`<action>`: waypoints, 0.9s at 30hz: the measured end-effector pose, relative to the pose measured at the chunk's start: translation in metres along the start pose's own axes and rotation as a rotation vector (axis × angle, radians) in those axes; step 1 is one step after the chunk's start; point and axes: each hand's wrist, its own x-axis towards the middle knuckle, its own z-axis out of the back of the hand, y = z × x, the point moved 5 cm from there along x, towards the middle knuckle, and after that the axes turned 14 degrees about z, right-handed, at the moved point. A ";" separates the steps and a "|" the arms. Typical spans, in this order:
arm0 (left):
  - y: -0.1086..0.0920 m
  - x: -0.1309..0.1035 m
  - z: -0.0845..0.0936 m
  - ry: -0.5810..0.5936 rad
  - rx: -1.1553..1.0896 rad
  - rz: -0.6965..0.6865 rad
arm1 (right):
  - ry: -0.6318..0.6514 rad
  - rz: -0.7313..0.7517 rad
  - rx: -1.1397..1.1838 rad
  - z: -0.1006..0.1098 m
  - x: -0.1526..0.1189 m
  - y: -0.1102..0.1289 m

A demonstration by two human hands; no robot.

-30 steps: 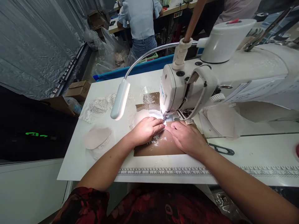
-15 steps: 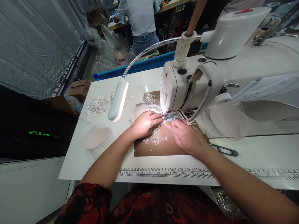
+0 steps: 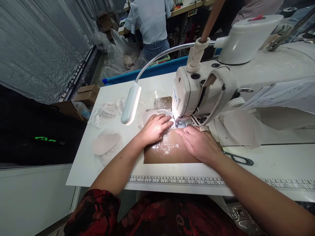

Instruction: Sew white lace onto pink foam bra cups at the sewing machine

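My left hand (image 3: 156, 128) lies fairly flat with its fingers stretched out, pressing a pale lace-edged fabric cup (image 3: 149, 115) beside the presser foot (image 3: 177, 124) of a white sewing machine (image 3: 185, 93). Much of that cup is hidden under the hand. On the other side of the foot rests my right hand (image 3: 200, 142), its index finger extended toward the needle area and the other fingers partly bent. Beneath both hands is a shiny brown sheet (image 3: 169, 154) on the table. Whether the right fingertips touch fabric is hard to make out.
A lamp (image 3: 131, 104) on a bendable neck hangs left of the machine. Lace pieces (image 3: 104, 115) and beige cups (image 3: 106, 144) lie at the left. More beige fabric (image 3: 240, 126) and a dark flat tool (image 3: 238, 158) are at the right. Another person (image 3: 152, 26) sits beyond.
The whole view has shifted slightly, so everything appears a little farther right. Both hands stay at the presser foot, with only slight movement of the fingers.
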 end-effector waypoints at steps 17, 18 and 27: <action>-0.021 -0.013 0.011 0.026 -0.151 0.050 | 0.018 0.108 0.107 -0.008 -0.004 0.002; -0.023 -0.013 0.008 0.030 -0.139 0.042 | 0.016 0.106 0.104 -0.008 -0.004 0.002; -0.025 -0.009 -0.003 0.040 -0.078 0.010 | 0.041 0.088 0.102 -0.005 -0.003 0.003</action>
